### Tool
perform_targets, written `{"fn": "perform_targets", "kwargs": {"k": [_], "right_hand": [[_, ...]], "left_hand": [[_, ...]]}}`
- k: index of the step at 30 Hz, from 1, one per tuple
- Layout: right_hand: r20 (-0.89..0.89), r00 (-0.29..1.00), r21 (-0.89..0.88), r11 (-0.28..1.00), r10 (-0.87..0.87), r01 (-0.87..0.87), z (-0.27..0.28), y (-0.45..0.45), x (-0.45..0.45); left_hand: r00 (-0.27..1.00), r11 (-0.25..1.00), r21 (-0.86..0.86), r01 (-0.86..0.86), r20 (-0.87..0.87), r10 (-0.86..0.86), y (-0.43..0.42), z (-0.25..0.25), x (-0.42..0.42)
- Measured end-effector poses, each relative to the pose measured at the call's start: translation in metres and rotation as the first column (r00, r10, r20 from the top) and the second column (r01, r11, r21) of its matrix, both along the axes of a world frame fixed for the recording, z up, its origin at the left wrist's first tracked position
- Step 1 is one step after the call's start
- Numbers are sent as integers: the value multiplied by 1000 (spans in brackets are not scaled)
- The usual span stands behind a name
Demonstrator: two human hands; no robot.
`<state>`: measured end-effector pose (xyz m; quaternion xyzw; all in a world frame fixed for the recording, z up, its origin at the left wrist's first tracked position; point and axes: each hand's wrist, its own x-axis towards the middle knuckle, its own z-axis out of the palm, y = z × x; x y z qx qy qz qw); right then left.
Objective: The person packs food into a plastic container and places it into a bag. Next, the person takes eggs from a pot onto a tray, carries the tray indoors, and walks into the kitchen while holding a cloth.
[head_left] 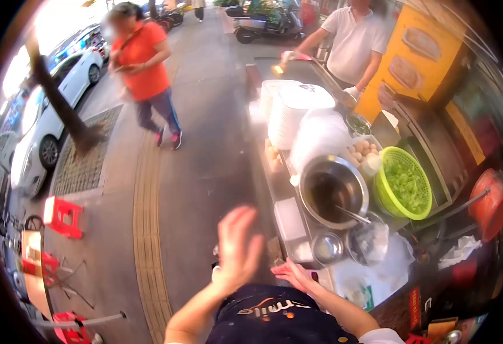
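My left hand (239,249) is raised in front of the dark apron (274,315), blurred, with its fingers apart and nothing in it. Lower and to the right, my right hand (295,275) has its fingers stretched out beside the counter edge, near a small metal bowl (327,247). Behind that bowl stands a large steel pot (314,200) of dark liquid with a utensil handle in it. A green basket (403,182) of leafy greens is to its right. Next to the small bowl is a container with clear plastic (372,241).
Stacked white containers (291,114), a plastic bag (319,135) and eggs (364,150) sit farther back. A co-worker in white (353,34) works at a griddle. A person in orange (142,54) stands on the walkway. Red stools (64,217) are at left.
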<state>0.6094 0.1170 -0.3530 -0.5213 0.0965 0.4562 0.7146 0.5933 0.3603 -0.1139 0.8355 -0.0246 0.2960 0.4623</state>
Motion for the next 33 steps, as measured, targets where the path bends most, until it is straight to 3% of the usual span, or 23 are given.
{"fn": "perform_targets", "kwargs": {"k": [1, 2, 3, 4, 5, 6, 7, 9, 10, 11, 12, 13, 16, 19, 20, 21, 22, 24, 25, 26, 28, 31, 33], "right_hand": [[-244, 957, 84, 979, -158, 183, 13, 51, 22], [-427, 858, 98, 929, -284, 356, 39, 105, 46], [-129, 978, 318, 927, -164, 197, 12, 140, 58], [175, 973, 491, 870, -151, 47, -13, 175, 70], [45, 981, 508, 850, -190, 142, -5, 198, 83], [-86, 969, 513, 823, -233, 243, 5, 220, 97], [-139, 959, 446, 849, -246, 283, 44, 231, 106], [-99, 933, 218, 907, -347, 360, 125, 249, 128], [228, 918, 200, 939, -323, 281, 132, 260, 143], [537, 803, 152, 966, -258, 209, 137, 269, 159], [890, 452, -35, 980, -58, 195, 150, 281, 178], [974, 84, -226, 949, 212, 222, 142, 285, 200], [936, -48, -303, 867, 349, 396, 101, 274, 248], [939, 310, -295, 817, 152, 495, 42, 235, 290], [882, 414, -436, 727, 226, 530, 14, 216, 293], [809, 520, -562, 620, 274, 547, -5, 200, 291], [748, 604, -604, 658, 275, 449, 2, 194, 291], [593, 745, -659, 717, 306, 230, 35, 189, 284], [589, 768, -632, 735, 251, 245, 37, 191, 283], [582, 789, -605, 752, 194, 262, 38, 195, 282], [617, 783, -541, 763, 76, 352, 50, 205, 283], [580, 815, -583, 701, 5, 410, 60, 211, 299], [570, 821, -619, 652, -12, 439, 47, 211, 308]], "left_hand": [[997, 997, -54, 57, -44, -60, 4, -43, 31], [980, 979, 57, 196, -60, -192, 12, -90, 53], [944, 932, 153, 327, -88, -317, 20, -137, 68], [890, 887, 84, 455, -74, -450, 42, -180, 75], [816, 817, 22, 577, -47, -576, 75, -204, 83], [842, 820, 196, 538, -154, -516, 112, -199, 103], [848, 817, 226, 530, -153, -508, 117, -200, 114], [848, 925, -50, 377, -383, -366, 156, -214, 151], [744, 881, -425, 208, -515, -424, 170, -236, 175], [618, 720, -692, -53, -589, -521, 178, -253, 202], [565, 388, -894, -224, -443, -695, 171, -221, 219], [610, 102, -981, -167, -184, -771, 157, -210, 231], [440, 47, -977, -209, -137, -887, 163, -184, 278], [286, -8, -964, -266, -71, -956, 158, -140, 329], [435, 200, -975, -101, -224, -872, 158, -108, 348], [539, 275, -958, 87, -187, -821, 160, -106, 379], [619, 407, -888, 214, -199, -760, 164, -93, 419], [817, 717, -610, 336, -189, -544, 172, -85, 501], [909, 871, -337, 358, -87, -407, 176, -93, 544], [954, 962, -46, 269, -126, -273, 179, -93, 581], [960, 965, 60, 256, -135, -247, 178, -110, 645], [870, 897, 145, 419, -349, -350, 173, -119, 708], [797, 857, 100, 505, -435, -419, 173, -104, 722]]}}
